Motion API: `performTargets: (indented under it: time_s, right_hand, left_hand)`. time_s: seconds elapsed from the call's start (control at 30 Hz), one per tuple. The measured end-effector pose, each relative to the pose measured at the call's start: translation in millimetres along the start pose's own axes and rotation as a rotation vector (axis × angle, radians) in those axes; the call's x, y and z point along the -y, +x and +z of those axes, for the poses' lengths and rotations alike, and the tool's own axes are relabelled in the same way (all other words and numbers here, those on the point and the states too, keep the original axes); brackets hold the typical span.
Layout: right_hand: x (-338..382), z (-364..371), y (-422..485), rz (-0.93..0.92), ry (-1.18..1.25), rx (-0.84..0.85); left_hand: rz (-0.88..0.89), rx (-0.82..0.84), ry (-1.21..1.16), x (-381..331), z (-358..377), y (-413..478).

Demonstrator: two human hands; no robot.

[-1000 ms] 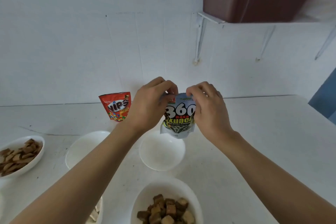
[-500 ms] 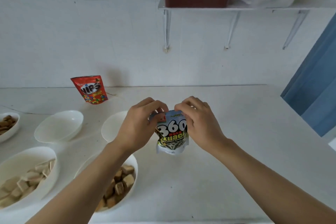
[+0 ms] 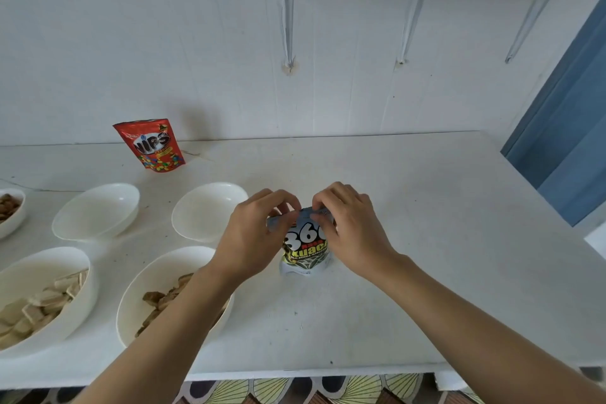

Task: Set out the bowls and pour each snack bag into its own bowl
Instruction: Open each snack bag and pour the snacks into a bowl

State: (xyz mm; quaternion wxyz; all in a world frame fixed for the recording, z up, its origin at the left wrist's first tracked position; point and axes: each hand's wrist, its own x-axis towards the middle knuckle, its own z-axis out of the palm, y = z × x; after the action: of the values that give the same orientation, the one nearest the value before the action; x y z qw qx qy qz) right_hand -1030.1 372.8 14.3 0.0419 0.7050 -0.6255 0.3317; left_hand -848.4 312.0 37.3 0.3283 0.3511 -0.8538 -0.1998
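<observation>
In the head view, the seed bag (image 3: 306,256) stands at the centre of the frame, and its bottom seems to rest on the counter (image 3: 426,239). A second ago it was held up in front of the empty bowl (image 3: 210,210); now it is just right of that bowl. The left hand (image 3: 259,233) and right hand (image 3: 351,229) still pinch its top edge between curled fingers and thumbs. The strip by the left hand now looks bent sideways, so the tear is probably starting, and nothing has spilled yet.

Two bowls at lower left hold snacks, and so does one at the far left edge. A second empty bowl (image 3: 96,210) waits, and the red candy bag (image 3: 151,144) at upper left looks sealed.
</observation>
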Motion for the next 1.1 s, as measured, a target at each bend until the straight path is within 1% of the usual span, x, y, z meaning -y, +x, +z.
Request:
performTargets:
  time_s: [0.1, 0.27, 0.4, 0.5, 0.53, 0.67, 0.8, 0.87, 1.0, 1.1]
  right_hand:
    - [-0.2, 0.3, 0.6, -0.001, -0.004, -0.004]
    - [-1.3, -2.5, 2.1, -0.033, -0.025, -0.028]
    - [-7.3, -3.7, 3.1, -0.078, -0.035, -0.084]
    - [-11.4, -4.2, 5.0, -0.132, 0.004, -0.055]
    - [-12.3, -4.4, 5.4, -0.149, 0.029, -0.039]
    - [-15.3, -7.3, 10.0, -0.192, 0.144, 0.011]
    - [-20.8, -9.2, 13.1, -0.202, 0.241, 0.089]
    - [-22.1, -11.3, 13.6, -0.196, 0.281, 0.13]
    - [-22.3, -15.1, 18.1, -0.192, 0.293, 0.178]
    - [-23.1, -15.5, 19.2, -0.173, 0.309, 0.212]
  left_hand:
    - [-0.054, 0.056, -0.036, -1.6, -4.7, 8.1]
    - [-0.124, 0.145, -0.008, -3.0, -11.4, 17.8]
    - [-0.211, 0.221, -0.156, -2.3, -10.2, 23.5]
    - [-0.282, 0.264, -0.258, -3.7, -8.9, 22.6]
    - [-0.277, 0.27, -0.27, -4.1, -8.6, 21.5]
    - [-0.142, 0.274, -0.216, -5.1, -10.1, 21.2]
    - [-0.168, 0.29, -0.23, 4.9, -12.4, 20.0]
    - [-0.14, 0.278, -0.209, 7.2, -13.5, 19.7]
    - [-0.025, 0.307, -0.16, 4.8, -14.0, 22.0]
    - [0.122, 0.392, -0.145, 12.4, -20.4, 21.7]
